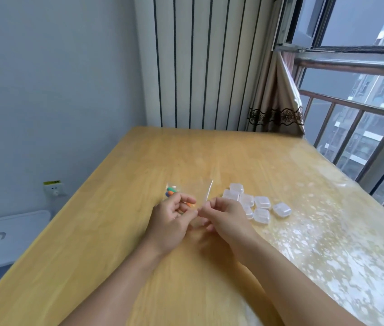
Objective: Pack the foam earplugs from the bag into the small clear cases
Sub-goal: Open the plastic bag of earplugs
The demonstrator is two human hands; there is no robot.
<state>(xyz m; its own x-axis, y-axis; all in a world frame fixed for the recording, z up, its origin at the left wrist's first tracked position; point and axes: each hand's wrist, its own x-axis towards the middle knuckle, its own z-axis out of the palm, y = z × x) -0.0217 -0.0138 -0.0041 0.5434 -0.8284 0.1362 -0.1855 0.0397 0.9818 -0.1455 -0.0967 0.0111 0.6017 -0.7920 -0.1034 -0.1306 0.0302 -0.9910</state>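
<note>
A clear plastic bag (195,191) lies near the middle of the wooden table (125,184). Coloured foam earplugs (171,192), orange, green and blue, sit in its left end. My left hand (173,220) and my right hand (225,218) both pinch the bag's near edge, fingertips almost meeting. The bag's sealing strip (208,191) stands up between the hands. Several small clear cases (260,205), all with lids down, lie clustered just right of my right hand.
A wall with a socket (54,189) is to the left and a white box (5,234) stands below the table's left edge. A striped panel and a curtain (278,100) are behind the table. A barred window (362,128) runs along the right.
</note>
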